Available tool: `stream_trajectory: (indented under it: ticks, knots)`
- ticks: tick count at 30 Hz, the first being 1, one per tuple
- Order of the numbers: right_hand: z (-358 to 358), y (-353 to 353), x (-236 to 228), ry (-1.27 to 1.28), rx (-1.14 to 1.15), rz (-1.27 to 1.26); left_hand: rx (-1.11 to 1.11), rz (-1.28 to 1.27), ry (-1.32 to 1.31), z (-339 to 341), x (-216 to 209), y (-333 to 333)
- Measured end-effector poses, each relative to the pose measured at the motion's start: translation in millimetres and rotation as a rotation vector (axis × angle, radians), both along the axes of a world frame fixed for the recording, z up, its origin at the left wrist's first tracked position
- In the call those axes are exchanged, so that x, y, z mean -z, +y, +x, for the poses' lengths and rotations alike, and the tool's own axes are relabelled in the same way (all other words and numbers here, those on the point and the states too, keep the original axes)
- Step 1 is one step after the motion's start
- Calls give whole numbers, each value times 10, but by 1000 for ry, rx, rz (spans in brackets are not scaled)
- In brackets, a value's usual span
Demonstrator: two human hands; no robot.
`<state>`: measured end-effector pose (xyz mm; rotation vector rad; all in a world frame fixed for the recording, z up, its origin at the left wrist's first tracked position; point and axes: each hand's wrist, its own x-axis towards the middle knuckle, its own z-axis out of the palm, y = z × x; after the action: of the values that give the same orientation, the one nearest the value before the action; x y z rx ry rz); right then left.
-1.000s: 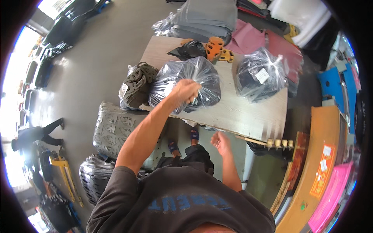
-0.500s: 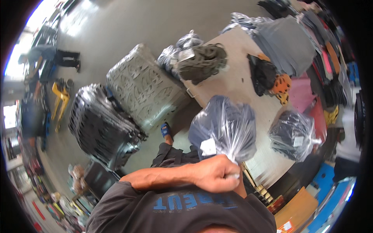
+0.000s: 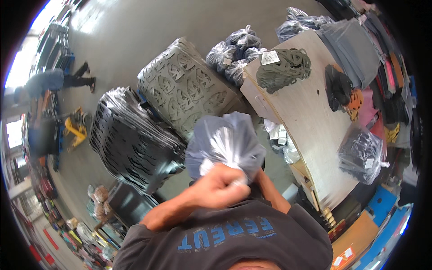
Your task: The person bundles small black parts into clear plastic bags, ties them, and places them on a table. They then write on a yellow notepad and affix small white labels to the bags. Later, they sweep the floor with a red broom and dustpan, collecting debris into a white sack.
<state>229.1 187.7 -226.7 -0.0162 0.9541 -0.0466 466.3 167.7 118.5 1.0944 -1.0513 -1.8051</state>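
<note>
My left hand [image 3: 219,185] is closed round the twisted neck of a clear plastic bag [image 3: 225,139] packed with dark blue pieces. The full bag hangs in front of my chest, off the table's near edge, with a white label by my fist. My right forearm [image 3: 272,194] comes up on the bag's right side. The bag and left fist hide the right hand's fingers. On the table [image 3: 310,135] lies a similar tied bag [image 3: 362,153] with dark contents and a label. Farther back is a stack of dark green cut pieces [image 3: 284,69] with a white paper on it.
Left of me stand a pile of black cut-out sheets [image 3: 135,139] and a grey stack of perforated sheets [image 3: 184,85]. Several tied bags [image 3: 234,51] sit beyond the table. Another person [image 3: 54,80] is at the far left, near a yellow pallet jack [image 3: 75,130].
The bag in my left hand has moved left, away from over the table and closer to my body. My view has shifted, and the other person has changed stance.
</note>
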Motion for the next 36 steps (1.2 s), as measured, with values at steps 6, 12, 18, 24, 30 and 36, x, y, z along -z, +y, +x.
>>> stream_trajectory:
  ticks: [6,12,18,24,30,36]
  knots:
    - [-183,-749,-307,381,-240,-709,-406,328,-250,819,299,-286]
    - [-791,-1697,-569,717,106,-715,-595,393,-240,1422,880,-1267]
    - [-1274,-2857,-615,980,215,-840,-517,413,-396,1828,1409,-2824]
    - [-1628,-4185,-402,995,247,-890,-250,324,-479,1467,1786,-4805]
    - [-1529,-4721,-175,957,159,-766,-93,118,-299,900,2207,-6638]
    - [-1511,-4706,-134,1080,108,-759,-109,190,-330,236,3398,-8046]
